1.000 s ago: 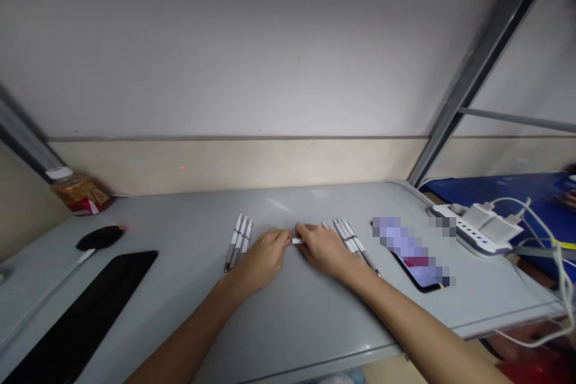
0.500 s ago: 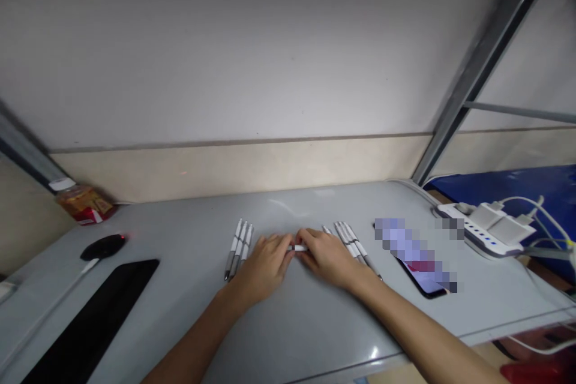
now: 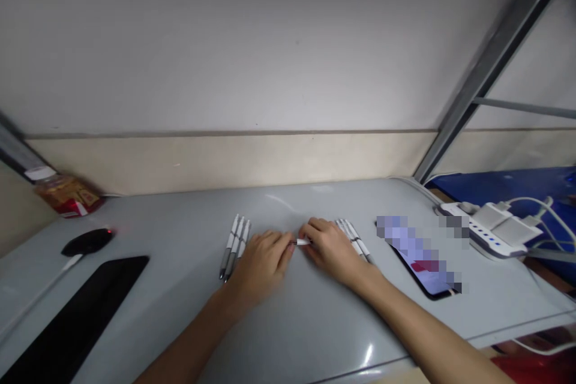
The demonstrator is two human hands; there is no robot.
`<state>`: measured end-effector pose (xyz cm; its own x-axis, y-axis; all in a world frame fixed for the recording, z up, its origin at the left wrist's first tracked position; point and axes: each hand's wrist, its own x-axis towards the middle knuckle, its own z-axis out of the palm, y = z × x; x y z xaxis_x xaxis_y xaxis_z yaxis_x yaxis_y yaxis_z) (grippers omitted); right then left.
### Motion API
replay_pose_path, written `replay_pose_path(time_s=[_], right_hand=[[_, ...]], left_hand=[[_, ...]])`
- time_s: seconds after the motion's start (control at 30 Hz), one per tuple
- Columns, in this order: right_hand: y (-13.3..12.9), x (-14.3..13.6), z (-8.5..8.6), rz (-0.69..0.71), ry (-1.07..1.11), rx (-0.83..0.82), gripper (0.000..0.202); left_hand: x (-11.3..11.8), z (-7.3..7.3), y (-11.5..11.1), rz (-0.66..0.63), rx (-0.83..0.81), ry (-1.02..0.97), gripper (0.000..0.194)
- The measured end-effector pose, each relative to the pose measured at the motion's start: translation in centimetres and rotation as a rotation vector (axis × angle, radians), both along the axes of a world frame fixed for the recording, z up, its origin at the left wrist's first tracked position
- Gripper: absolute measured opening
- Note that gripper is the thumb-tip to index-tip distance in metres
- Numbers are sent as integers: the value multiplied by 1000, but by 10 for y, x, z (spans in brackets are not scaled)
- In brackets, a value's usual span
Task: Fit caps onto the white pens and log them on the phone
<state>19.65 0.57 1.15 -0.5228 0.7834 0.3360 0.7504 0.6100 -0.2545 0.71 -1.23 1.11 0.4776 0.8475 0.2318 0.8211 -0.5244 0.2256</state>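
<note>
- The left hand (image 3: 265, 261) and right hand (image 3: 333, 252) meet over the middle of the tabletop (image 3: 292, 324), fingertips close but apart.
- The right hand pinches a small white pen part (image 3: 303, 242) lying roughly level between the hands. The left hand's fingers are curled together at its dark end; their exact hold is hidden.
- The grip has just shifted: a thin dark stretch shows more plainly beside the white piece. This suggests that the parts are not fully closed together, though the joint is too small to confirm.
- Three white-and-grey pens (image 3: 235, 245) lie side by side just left of the left hand, their lower ends towards the front edge.
- More white-and-grey pens (image 3: 357, 239) lie beside the right hand, which partly covers them; their number is unclear.
- Towards the right edge are a lit smartphone (image 3: 411, 255) and a white power strip (image 3: 486, 240) with adapters plugged in.
- Towards the left edge lie a black mouse (image 3: 87, 243) with a red light, and a flat black slab (image 3: 83, 312). A labelled bottle (image 3: 67, 194) is at the back left corner.
</note>
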Motion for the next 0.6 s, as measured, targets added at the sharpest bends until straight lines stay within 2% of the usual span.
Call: replay_pose_path(time_s=[0.17, 0.33, 0.43, 0.5, 0.6], right_hand=[[5, 7, 2, -29, 168, -9, 20], [16, 15, 1, -84, 479, -178, 6], [22, 18, 1, -96, 657, -285, 9], [23, 19, 3, -88, 712, -289, 11], [19, 18, 7, -82, 658, -203, 11]], left_hand=[[-6, -1, 5, -20, -43, -129, 34], [-9, 2, 10, 129, -175, -446, 28], [-12, 0, 13, 202, -287, -648, 32], [-14, -1, 15, 200, -327, -740, 35], [-14, -2, 16, 132, -314, -751, 36]])
